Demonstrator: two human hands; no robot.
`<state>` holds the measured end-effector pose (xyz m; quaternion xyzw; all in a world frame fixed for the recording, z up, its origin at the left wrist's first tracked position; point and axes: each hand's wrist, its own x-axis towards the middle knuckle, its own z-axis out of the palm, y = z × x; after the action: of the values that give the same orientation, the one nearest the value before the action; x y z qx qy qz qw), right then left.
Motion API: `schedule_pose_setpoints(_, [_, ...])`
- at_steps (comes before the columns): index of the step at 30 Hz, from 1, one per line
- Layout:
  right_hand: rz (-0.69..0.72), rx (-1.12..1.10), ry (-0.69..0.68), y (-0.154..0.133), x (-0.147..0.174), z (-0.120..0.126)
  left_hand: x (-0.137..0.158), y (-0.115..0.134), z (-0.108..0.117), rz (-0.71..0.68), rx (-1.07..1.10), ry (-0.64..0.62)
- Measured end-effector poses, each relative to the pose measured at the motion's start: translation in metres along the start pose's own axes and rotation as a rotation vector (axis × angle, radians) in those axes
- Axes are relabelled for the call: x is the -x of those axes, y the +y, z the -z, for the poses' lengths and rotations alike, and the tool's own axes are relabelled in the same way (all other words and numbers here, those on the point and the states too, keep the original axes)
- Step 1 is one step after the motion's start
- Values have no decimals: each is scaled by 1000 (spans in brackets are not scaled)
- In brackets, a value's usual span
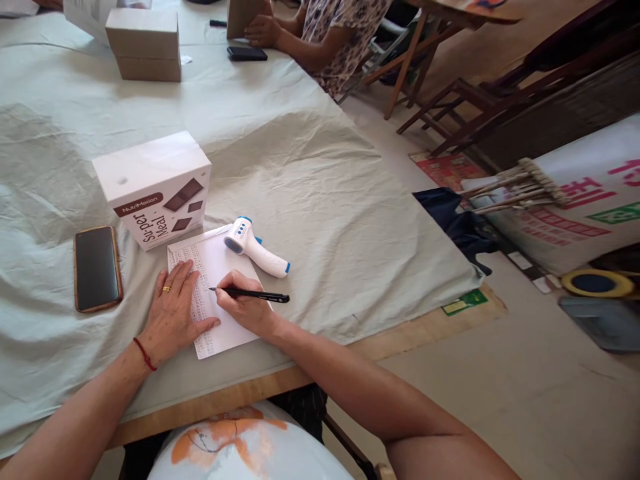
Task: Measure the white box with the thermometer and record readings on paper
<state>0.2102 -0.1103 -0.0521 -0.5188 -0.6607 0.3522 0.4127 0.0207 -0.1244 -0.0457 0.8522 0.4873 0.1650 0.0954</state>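
Observation:
A white sheet of paper point(225, 267) with columns of handwriting down its left side lies on the cloth in front of me. My left hand point(173, 308) is spread flat over the sheet's left edge, with a ring on one finger and a red cord at the wrist. Between the fingers of my right hand point(245, 307) is a black pen point(260, 294), its tip at the paper just right of the writing. A white and blue infrared thermometer point(257, 247) rests across the sheet's upper right corner. Behind the paper stands a white NutriMotion box point(155, 187).
Left of the box lies a smartphone point(97, 268). Farther back are a cardboard box point(145, 47) and a black phone point(247, 53), near another person's hands point(263, 31). The pale tablecloth point(310, 200) is wrinkled; the table's wooden edge point(215, 407) shows nearest me.

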Motion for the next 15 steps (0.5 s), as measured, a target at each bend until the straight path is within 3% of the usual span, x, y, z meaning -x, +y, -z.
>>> schedule_pose_setpoints(15, [25, 22, -8, -1, -1, -1, 0, -1, 0, -10, -13, 0])
